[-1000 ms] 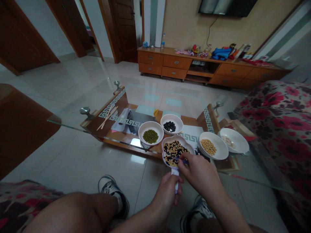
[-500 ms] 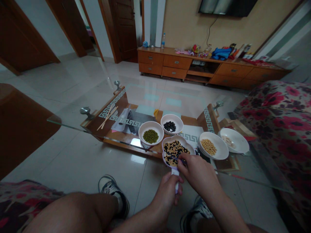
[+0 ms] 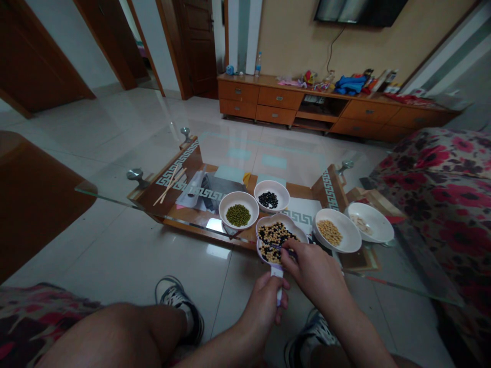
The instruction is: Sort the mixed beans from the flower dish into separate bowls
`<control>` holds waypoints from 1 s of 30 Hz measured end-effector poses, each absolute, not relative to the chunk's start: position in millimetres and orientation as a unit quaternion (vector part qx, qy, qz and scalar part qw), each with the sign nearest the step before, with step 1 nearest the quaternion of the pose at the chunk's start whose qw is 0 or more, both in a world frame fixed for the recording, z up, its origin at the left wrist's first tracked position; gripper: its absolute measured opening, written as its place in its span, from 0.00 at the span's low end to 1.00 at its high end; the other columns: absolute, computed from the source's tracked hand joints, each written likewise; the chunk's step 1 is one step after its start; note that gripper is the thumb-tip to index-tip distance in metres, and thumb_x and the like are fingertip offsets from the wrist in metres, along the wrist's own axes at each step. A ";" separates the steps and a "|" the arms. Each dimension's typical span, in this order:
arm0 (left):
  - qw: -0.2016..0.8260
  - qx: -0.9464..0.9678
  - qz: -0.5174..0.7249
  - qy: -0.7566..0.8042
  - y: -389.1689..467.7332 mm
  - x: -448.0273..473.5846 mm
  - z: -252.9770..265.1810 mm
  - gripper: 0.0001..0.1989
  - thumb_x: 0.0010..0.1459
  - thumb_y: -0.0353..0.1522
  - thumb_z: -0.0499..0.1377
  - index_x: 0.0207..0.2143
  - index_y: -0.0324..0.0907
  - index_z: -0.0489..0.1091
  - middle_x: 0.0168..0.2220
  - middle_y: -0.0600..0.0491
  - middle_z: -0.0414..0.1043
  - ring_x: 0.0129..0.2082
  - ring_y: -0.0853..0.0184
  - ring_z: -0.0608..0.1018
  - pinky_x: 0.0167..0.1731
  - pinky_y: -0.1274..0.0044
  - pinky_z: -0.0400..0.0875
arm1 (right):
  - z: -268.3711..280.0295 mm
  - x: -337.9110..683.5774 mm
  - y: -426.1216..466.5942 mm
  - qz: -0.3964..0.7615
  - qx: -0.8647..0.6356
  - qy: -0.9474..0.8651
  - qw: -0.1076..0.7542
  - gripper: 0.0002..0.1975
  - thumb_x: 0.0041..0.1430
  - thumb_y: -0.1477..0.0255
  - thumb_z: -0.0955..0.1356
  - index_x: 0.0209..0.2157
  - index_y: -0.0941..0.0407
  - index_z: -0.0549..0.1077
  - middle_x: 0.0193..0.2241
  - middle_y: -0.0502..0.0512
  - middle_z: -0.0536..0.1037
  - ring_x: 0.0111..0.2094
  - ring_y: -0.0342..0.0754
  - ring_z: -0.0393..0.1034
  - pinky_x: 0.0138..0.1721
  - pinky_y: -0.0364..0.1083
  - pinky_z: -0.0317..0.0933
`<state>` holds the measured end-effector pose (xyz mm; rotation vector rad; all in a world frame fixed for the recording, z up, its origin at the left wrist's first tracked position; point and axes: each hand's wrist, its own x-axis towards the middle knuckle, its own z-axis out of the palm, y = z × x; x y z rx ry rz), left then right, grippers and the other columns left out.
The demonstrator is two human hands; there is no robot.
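My left hand [image 3: 264, 301] is wrapped round the white handle of a flower-shaped dish [image 3: 304, 236] with a lilac rim. Mixed yellow and black beans [image 3: 276, 236] cover the dish's bottom. Over its near right side, my right hand [image 3: 310, 263] pinches a thin dark tweezers-like tool [image 3: 275, 247], whose tip reaches into the beans. Left of the dish stands a white bowl of green beans [image 3: 238, 215]. Behind it a white bowl holds black beans [image 3: 268, 200]. To the right, another bowl has yellow beans [image 3: 330, 232], and beside that one lie pale pieces [image 3: 360, 223] in a white bowl.
All the bowls rest on a glass table [image 3: 115, 197] with metal supports. Chopsticks [image 3: 169, 186] show at its left. My knees and shoes [image 3: 178, 301] are below the near edge. A flowered sofa [image 3: 452, 179] borders the right; a wooden cabinet [image 3: 238, 94] stands beyond.
Almost nothing differs. My right hand and the thin tool have shifted very slightly over the beans; my left hand keeps its hold on the handle.
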<state>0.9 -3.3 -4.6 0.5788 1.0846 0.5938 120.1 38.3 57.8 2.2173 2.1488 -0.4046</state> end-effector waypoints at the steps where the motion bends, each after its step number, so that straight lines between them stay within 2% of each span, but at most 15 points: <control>1: 0.777 0.268 0.274 0.499 -3.4 0.8 -5.2 0.14 0.49 0.42 0.51 0.32 0.41 0.64 0.21 0.59 0.60 0.15 0.74 0.58 0.16 0.78 0.50 | 57.8 120.3 39.0 -0.126 0.715 0.688 0.005 0.13 0.63 0.64 0.62 0.38 0.50 0.77 0.29 0.52 0.80 0.30 0.48 0.75 0.25 0.43 0.48; 9: 0.771 0.271 0.260 0.514 -2.7 1.0 -4.0 0.14 0.49 0.40 0.49 0.33 0.41 0.64 0.21 0.59 0.60 0.15 0.74 0.58 0.16 0.79 0.49 | 57.1 116.1 51.8 -0.079 0.734 0.664 -0.113 0.14 0.64 0.63 0.61 0.39 0.50 0.76 0.29 0.52 0.80 0.30 0.48 0.74 0.29 0.43 0.52; 13: 0.771 0.269 0.267 0.511 -2.5 1.0 -1.9 0.12 0.50 0.39 0.48 0.32 0.41 0.64 0.21 0.59 0.59 0.15 0.74 0.57 0.16 0.79 0.49 | 53.5 111.4 59.5 -0.050 0.750 0.640 -0.158 0.15 0.65 0.62 0.60 0.41 0.50 0.76 0.30 0.53 0.80 0.30 0.48 0.74 0.28 0.43 0.51; 20: 0.776 0.258 0.266 0.510 -2.7 1.3 -1.6 0.13 0.49 0.40 0.49 0.32 0.41 0.64 0.20 0.59 0.60 0.14 0.74 0.57 0.16 0.79 0.49 | 54.3 104.6 69.0 -0.020 0.770 0.620 -0.149 0.15 0.66 0.63 0.59 0.43 0.52 0.75 0.32 0.55 0.80 0.29 0.48 0.73 0.26 0.44 0.47; 30: 0.774 0.265 0.269 0.508 -2.7 1.6 -2.8 0.13 0.48 0.40 0.49 0.32 0.41 0.64 0.20 0.59 0.59 0.14 0.74 0.57 0.15 0.79 0.49 | 52.1 103.9 72.5 -0.018 0.770 0.620 -0.149 0.15 0.67 0.63 0.59 0.44 0.52 0.74 0.34 0.56 0.81 0.31 0.48 0.73 0.26 0.45 0.46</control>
